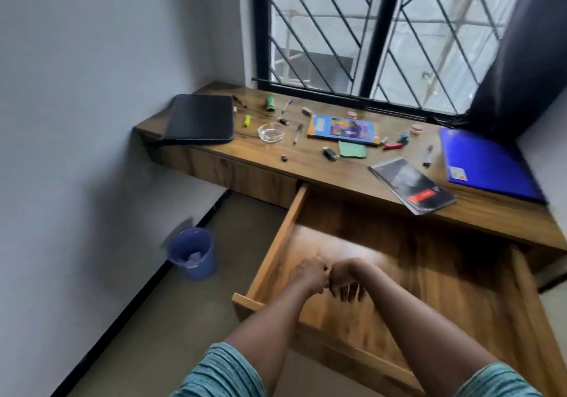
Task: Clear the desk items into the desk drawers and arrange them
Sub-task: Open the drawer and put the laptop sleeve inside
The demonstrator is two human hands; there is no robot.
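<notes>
Over the pulled-out drawer (pixel 362 243), which looks bare, I hold my left hand (pixel 308 275) and right hand (pixel 346 283) together, curled, holding nothing I can see. Everything waits on the desk (pixel 306 166): pens, books (pixel 343 128), blue folder (pixel 484 163).

I see two bare forearms, each coming out of a short sleeve (pixel 221 372) of teal knit with fine ribbed stripes. The other sleeve (pixel 497 381) matches it. My left hand (pixel 310 275) and right hand (pixel 345 281) wear no gloves, rings or watch.
</notes>
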